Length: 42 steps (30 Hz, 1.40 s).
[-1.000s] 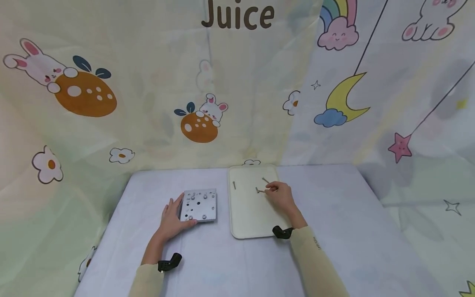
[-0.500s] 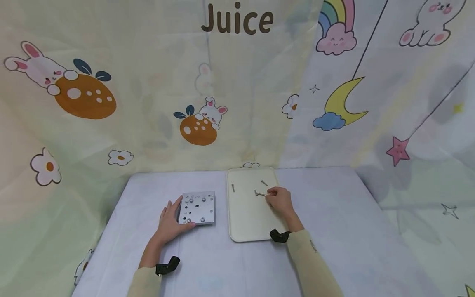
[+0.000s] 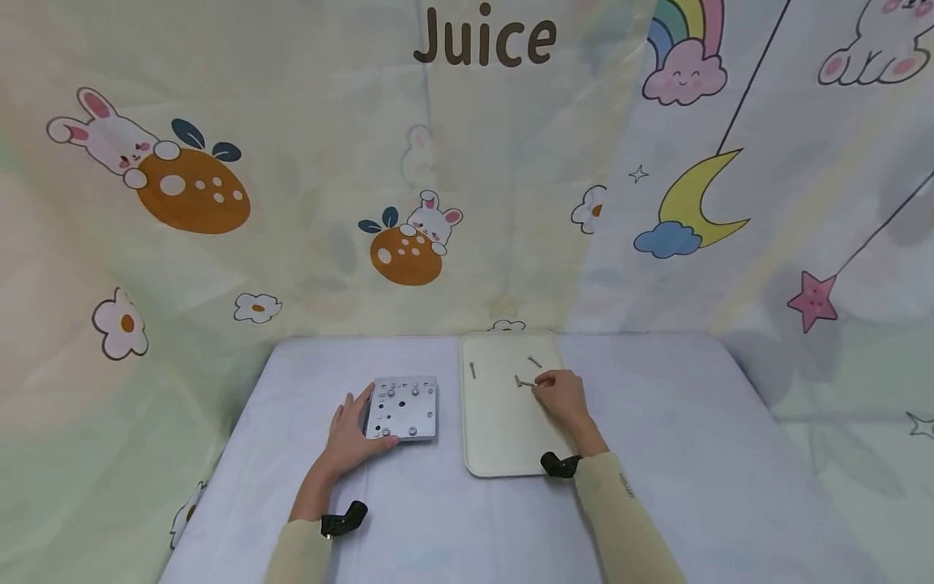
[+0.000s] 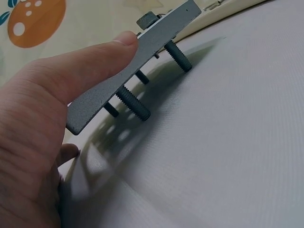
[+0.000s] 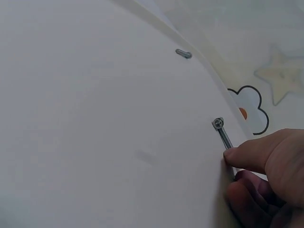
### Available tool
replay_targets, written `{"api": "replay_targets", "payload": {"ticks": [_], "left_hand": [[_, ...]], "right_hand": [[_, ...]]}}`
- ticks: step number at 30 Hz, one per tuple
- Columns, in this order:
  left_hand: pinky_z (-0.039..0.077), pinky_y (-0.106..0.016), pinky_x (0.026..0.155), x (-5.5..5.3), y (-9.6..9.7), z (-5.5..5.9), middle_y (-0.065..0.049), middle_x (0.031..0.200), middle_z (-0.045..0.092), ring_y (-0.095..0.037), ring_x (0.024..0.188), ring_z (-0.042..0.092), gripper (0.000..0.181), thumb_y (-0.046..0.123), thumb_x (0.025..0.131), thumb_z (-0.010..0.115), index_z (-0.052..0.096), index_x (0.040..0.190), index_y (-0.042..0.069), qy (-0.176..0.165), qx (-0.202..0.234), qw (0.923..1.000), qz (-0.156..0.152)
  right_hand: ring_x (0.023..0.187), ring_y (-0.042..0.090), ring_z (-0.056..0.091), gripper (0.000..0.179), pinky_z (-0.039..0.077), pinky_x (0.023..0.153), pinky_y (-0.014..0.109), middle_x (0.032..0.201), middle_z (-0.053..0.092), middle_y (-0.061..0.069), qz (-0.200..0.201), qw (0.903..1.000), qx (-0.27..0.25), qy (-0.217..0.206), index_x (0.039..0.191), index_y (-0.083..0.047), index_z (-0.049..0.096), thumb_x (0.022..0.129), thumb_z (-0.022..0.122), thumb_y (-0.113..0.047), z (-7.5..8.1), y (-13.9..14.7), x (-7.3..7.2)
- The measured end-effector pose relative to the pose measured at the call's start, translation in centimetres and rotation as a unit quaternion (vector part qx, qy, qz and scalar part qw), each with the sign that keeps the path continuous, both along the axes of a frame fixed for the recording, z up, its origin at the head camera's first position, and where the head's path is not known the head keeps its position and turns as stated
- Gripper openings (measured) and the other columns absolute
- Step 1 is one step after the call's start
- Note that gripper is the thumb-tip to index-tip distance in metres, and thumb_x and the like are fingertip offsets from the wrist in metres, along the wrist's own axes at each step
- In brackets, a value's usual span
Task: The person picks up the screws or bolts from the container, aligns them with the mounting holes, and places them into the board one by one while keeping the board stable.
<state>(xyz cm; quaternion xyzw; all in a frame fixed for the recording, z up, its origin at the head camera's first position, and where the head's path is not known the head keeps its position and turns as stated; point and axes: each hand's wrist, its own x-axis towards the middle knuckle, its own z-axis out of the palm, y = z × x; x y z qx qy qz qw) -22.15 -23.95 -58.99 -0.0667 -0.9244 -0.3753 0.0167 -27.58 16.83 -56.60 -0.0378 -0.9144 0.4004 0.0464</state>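
My left hand (image 3: 346,442) grips a square metal plate (image 3: 419,411) by its left and near sides, the thumb along the near edge. Holes and several bolt heads dot the top of the plate. In the left wrist view, threaded bolt shanks (image 4: 133,103) stick out below it over the white cloth. Above the cream tray (image 3: 503,446), my right hand (image 3: 563,399) pinches the tail end of a bolt (image 5: 224,136) between thumb and fingers. The bolt's head points away from the fingertips, and its far end is hidden by them.
Another bolt (image 3: 535,362) lies near the tray's far right corner. A further bolt (image 3: 473,370) rests by the tray's left side. The tray stands right of the plate, against the far edge of the white-covered table (image 3: 438,519). A printed cloth (image 3: 328,162) hangs behind.
The fingers of my right hand have come down and closed on the tail of the bolt. My left hand keeps its hold on the plate. The head view has shifted slightly.
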Motion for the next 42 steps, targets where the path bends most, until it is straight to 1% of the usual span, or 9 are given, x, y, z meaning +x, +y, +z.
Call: {"api": "replay_targets", "payload": {"ticks": [6,11,13,18,25,27,32,37,42], "left_hand": [[-0.001,-0.055,0.116,0.5,0.1,-0.2,-0.021,0.156,0.025,-0.046,0.144,0.002,0.119,0.061,0.064,0.081,0.022,0.155,0.013,-0.025,-0.007,0.9997,-0.001],[0.0,-0.056,0.116,0.3,0.0,0.2,-0.023,0.155,0.025,-0.046,0.144,0.004,0.118,0.059,0.063,0.082,0.023,0.155,0.014,-0.008,0.001,0.9999,0.006],[0.0,-0.056,0.115,0.3,0.1,0.2,-0.022,0.156,0.024,-0.046,0.144,0.003,0.119,0.061,0.063,0.082,0.022,0.155,0.016,-0.019,0.002,0.9998,0.005],[0.0,-0.057,0.115,0.4,0.1,0.1,-0.023,0.157,0.021,-0.045,0.144,0.001,0.12,0.063,0.062,0.082,0.021,0.156,0.016,-0.04,-0.004,0.9992,0.009],[0.001,-0.059,0.114,0.2,0.1,0.2,-0.023,0.156,0.022,-0.046,0.144,0.002,0.117,0.061,0.065,0.081,0.021,0.155,0.018,-0.019,-0.009,0.9997,0.013],[0.0,-0.058,0.115,0.3,0.3,0.1,-0.022,0.156,0.023,-0.046,0.144,0.001,0.117,0.061,0.065,0.08,0.021,0.156,0.017,-0.02,-0.007,0.9997,0.008],[-0.001,-0.055,0.116,0.9,0.2,0.2,-0.021,0.156,0.024,-0.046,0.144,0.0,0.12,0.061,0.064,0.081,0.021,0.156,0.014,-0.03,-0.004,0.9995,0.005],[-0.001,-0.055,0.116,0.4,0.4,0.6,-0.02,0.156,0.025,-0.046,0.144,0.002,0.117,0.06,0.064,0.082,0.023,0.155,0.015,-0.012,0.009,0.9999,0.005],[-0.002,-0.053,0.116,0.1,0.4,0.8,-0.017,0.157,0.025,-0.044,0.145,0.0,0.118,0.06,0.064,0.082,0.021,0.156,0.017,-0.022,0.003,0.9997,0.0]], "right_hand": [[0.069,0.019,0.061,0.009,0.051,0.061,0.032,0.076,0.069,0.004,0.006,0.9998,-0.02,0.0,0.087,-0.002,0.074,0.083,0.072,-0.01,-0.1,0.2,0.7],[0.062,0.017,0.063,0.014,0.052,0.055,0.028,0.078,0.069,0.007,-0.003,0.9953,-0.097,0.0,0.093,-0.001,0.072,0.088,0.07,-0.014,0.0,0.1,0.8],[0.06,0.017,0.063,0.014,0.052,0.053,0.027,0.078,0.069,0.008,-0.009,0.9929,-0.118,0.001,0.094,0.0,0.071,0.088,0.07,-0.013,-0.1,0.1,0.7],[0.069,0.016,0.059,0.014,0.049,0.058,0.024,0.081,0.067,0.006,0.006,0.9905,-0.138,-0.006,0.096,0.0,0.071,0.084,0.07,-0.008,-0.4,-0.4,0.4],[0.075,0.019,0.058,0.014,0.047,0.064,0.026,0.082,0.067,0.006,0.032,0.9867,-0.159,0.001,0.096,-0.001,0.073,0.083,0.069,-0.006,0.7,-3.1,-0.2],[0.074,0.017,0.059,0.014,0.048,0.063,0.025,0.081,0.067,0.005,0.041,0.9862,-0.161,0.006,0.095,0.0,0.073,0.082,0.07,-0.005,0.9,-4.0,-0.1],[0.075,0.015,0.061,0.017,0.049,0.061,0.022,0.081,0.068,0.003,0.076,0.981,-0.179,-0.007,0.099,0.003,0.073,0.083,0.07,-0.003,1.8,-6.7,-0.1],[0.077,0.015,0.061,0.016,0.05,0.062,0.023,0.084,0.068,0.003,0.106,0.9764,-0.188,-0.009,0.1,0.001,0.073,0.085,0.071,-0.005,3.0,-9.3,-1.0],[0.076,0.014,0.061,0.017,0.05,0.063,0.023,0.084,0.068,0.004,0.134,0.9709,-0.197,-0.024,0.1,0.003,0.072,0.085,0.071,-0.004,3.3,-11.4,-1.6]]}}
